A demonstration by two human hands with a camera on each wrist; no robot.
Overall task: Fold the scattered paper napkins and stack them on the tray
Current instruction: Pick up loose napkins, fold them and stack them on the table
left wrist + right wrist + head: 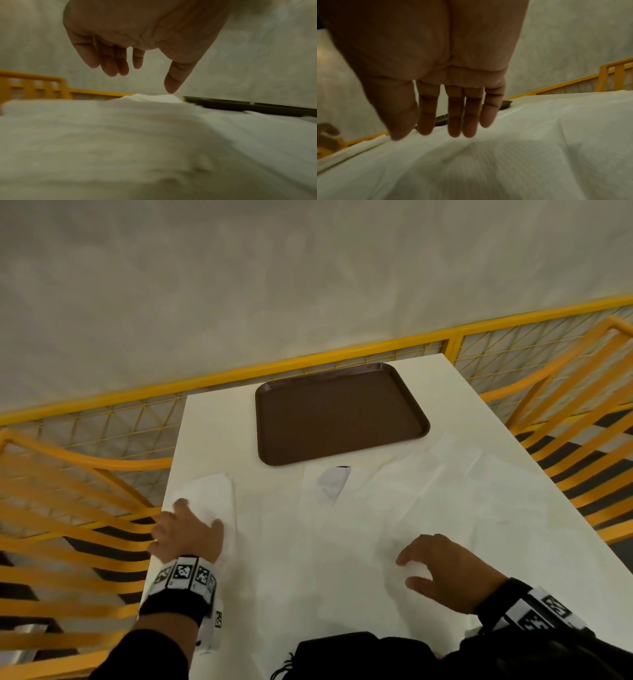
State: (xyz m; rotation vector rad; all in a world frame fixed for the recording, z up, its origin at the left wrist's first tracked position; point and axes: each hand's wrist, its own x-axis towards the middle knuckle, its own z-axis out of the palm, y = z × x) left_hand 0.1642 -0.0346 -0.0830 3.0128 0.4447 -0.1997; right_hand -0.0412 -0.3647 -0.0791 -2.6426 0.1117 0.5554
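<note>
Thin white paper napkins point(428, 494) lie unfolded across the white surface point(212, 419), near the bare brown tray point(337, 412). Likely light, limp, tearable; take corners. Left hand point(186, 534) and right hand point(448, 571) hover with fingers relaxed, holding nothing.

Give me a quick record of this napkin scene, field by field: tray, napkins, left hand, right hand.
tray: brown, nothing on it, far end of the white table
napkins: unfolded, spread over the table, none stacked
left hand: fingers relaxed, over a napkin at the left edge
right hand: fingers straight, over a napkin near the front
</note>
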